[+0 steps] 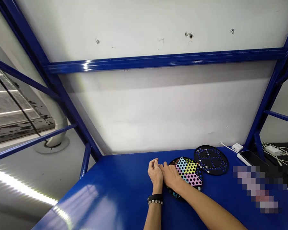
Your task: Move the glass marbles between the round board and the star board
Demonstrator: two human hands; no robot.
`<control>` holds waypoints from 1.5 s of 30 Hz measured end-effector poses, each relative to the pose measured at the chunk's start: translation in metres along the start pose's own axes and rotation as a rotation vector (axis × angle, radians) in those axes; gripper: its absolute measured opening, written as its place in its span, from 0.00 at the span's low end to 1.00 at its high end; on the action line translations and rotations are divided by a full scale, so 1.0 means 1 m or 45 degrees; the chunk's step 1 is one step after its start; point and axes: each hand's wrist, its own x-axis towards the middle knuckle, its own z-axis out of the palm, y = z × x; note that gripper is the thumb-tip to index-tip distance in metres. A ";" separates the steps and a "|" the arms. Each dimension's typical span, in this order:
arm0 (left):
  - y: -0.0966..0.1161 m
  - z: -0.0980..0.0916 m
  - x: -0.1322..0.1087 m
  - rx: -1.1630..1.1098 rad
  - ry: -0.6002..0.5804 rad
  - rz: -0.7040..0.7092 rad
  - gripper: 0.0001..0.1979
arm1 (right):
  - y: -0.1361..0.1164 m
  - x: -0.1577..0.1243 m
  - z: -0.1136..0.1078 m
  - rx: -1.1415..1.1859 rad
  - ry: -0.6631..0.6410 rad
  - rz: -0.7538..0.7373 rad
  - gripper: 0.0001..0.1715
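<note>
Near side: I note a beaded bracelet (155, 202) on the left wrist. Left hand (155, 174): fingers curled inward — whether they hold anything, I cannot tell. Right hand (171, 176): back up, over the left side of the star-patterned game board (192, 177), fingers bent towards the left hand; grip hidden. Board lies flat on the blue table (124, 188); black disc (212, 159) far right of it. Step, I judge: both hands working together beside the board — next move calls for fine fingertip control.
</note>
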 end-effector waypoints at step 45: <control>0.003 -0.004 -0.012 0.641 -0.684 0.304 0.22 | 0.149 -0.086 -0.015 0.493 0.353 0.450 0.31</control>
